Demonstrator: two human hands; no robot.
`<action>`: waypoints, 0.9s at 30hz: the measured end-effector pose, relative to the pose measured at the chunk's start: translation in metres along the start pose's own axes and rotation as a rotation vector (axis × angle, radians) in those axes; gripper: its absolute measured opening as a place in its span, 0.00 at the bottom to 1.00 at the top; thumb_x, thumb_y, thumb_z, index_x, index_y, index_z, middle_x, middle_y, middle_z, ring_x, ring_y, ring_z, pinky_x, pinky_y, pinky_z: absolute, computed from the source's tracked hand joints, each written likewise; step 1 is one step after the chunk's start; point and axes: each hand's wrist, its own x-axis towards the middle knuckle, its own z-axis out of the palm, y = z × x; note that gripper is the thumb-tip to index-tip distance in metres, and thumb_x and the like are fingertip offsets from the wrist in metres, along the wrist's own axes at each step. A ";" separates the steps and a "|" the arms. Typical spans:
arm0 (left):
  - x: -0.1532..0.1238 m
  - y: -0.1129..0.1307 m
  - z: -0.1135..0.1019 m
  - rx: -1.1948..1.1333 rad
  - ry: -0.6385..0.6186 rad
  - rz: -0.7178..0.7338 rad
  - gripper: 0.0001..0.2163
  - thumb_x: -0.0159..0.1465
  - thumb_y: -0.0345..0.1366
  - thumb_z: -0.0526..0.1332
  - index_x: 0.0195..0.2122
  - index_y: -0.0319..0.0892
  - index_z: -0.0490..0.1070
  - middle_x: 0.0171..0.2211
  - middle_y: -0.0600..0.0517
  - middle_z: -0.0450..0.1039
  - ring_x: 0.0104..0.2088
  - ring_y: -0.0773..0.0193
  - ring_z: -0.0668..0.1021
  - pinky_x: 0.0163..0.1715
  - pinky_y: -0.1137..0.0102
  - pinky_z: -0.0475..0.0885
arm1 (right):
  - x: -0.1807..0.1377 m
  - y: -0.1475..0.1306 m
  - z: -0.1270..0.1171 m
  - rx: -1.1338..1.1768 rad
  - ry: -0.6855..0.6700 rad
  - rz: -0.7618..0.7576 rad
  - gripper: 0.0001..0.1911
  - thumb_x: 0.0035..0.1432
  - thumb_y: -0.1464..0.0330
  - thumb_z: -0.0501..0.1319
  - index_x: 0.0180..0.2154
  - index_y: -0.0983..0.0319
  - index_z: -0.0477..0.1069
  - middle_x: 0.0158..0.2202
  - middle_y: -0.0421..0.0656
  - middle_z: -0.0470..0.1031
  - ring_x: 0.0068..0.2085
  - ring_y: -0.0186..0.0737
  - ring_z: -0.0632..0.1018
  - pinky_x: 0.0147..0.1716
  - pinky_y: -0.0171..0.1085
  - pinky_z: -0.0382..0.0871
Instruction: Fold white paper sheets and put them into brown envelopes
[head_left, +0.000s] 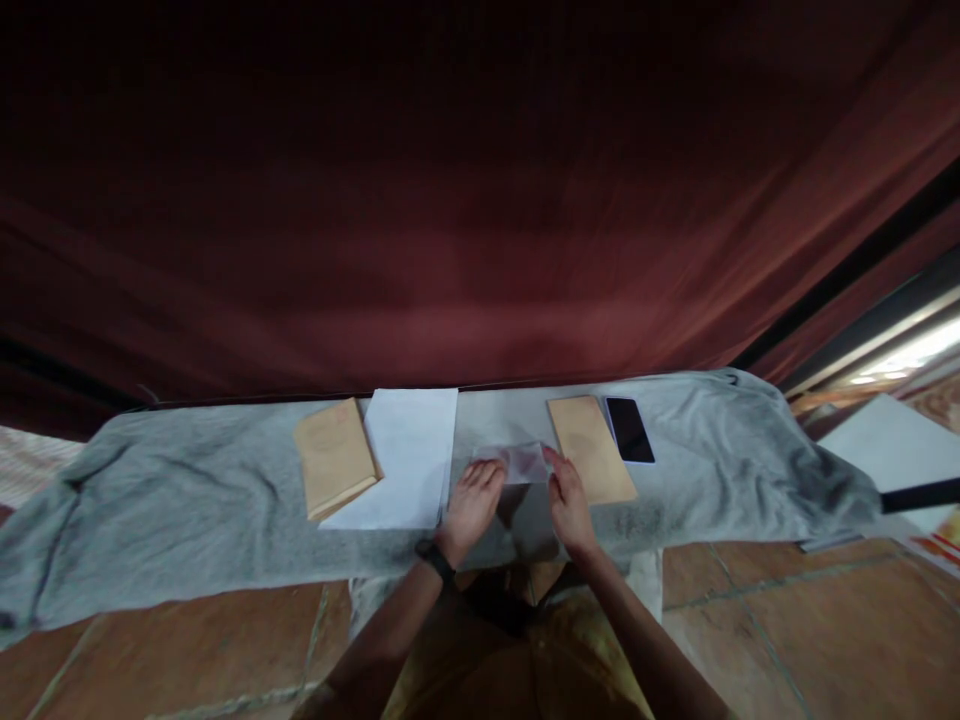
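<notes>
A small folded white paper [519, 462] lies on the grey cloth [187, 490] in front of me. My left hand [472, 505] rests flat with its fingers stretched onto the paper's left edge. My right hand [570, 500] lies with its fingers pressed on the paper's right edge. A black band circles my left wrist. A stack of white sheets [405, 455] lies just left of my left hand. A tan envelope [591, 448] lies just right of my right hand.
Another tan envelope [334, 455] lies left of the white sheets. A black phone [629, 429] sits beside the right envelope. A dark red curtain [450, 200] hangs behind the cloth. Tiled floor [187, 640] shows below, and a white board [892, 450] lies at the far right.
</notes>
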 end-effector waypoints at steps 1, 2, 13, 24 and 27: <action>-0.007 0.000 0.010 0.005 -0.034 0.013 0.16 0.67 0.25 0.52 0.53 0.44 0.71 0.54 0.47 0.74 0.57 0.57 0.74 0.61 0.60 0.65 | -0.006 0.001 0.004 -0.013 -0.036 -0.021 0.30 0.67 0.73 0.43 0.69 0.58 0.54 0.63 0.48 0.69 0.62 0.45 0.70 0.63 0.51 0.63; -0.013 -0.001 0.020 0.003 -0.056 0.018 0.19 0.66 0.23 0.53 0.55 0.44 0.70 0.56 0.47 0.73 0.58 0.57 0.73 0.62 0.60 0.64 | -0.012 0.002 0.009 -0.038 -0.074 -0.044 0.29 0.68 0.73 0.44 0.67 0.58 0.59 0.62 0.48 0.70 0.62 0.45 0.71 0.63 0.51 0.63; -0.019 0.011 0.044 -0.076 -0.049 -0.126 0.17 0.69 0.34 0.52 0.57 0.43 0.70 0.60 0.46 0.71 0.61 0.55 0.71 0.63 0.56 0.64 | -0.017 -0.021 0.047 -0.416 -0.264 -0.065 0.26 0.74 0.65 0.42 0.66 0.63 0.62 0.69 0.50 0.59 0.69 0.47 0.60 0.66 0.51 0.53; -0.009 0.006 0.069 0.069 0.023 -0.297 0.29 0.70 0.36 0.47 0.71 0.32 0.47 0.72 0.39 0.48 0.72 0.52 0.51 0.69 0.52 0.51 | -0.009 -0.010 0.056 -0.486 -0.148 0.016 0.31 0.73 0.60 0.45 0.69 0.69 0.52 0.70 0.56 0.56 0.70 0.52 0.58 0.67 0.54 0.49; -0.012 0.003 0.069 0.065 0.029 -0.332 0.31 0.70 0.42 0.49 0.71 0.30 0.46 0.72 0.37 0.48 0.72 0.50 0.51 0.69 0.53 0.52 | -0.012 -0.006 0.058 -0.485 -0.122 0.007 0.32 0.73 0.60 0.45 0.70 0.71 0.49 0.70 0.58 0.55 0.70 0.53 0.58 0.67 0.54 0.50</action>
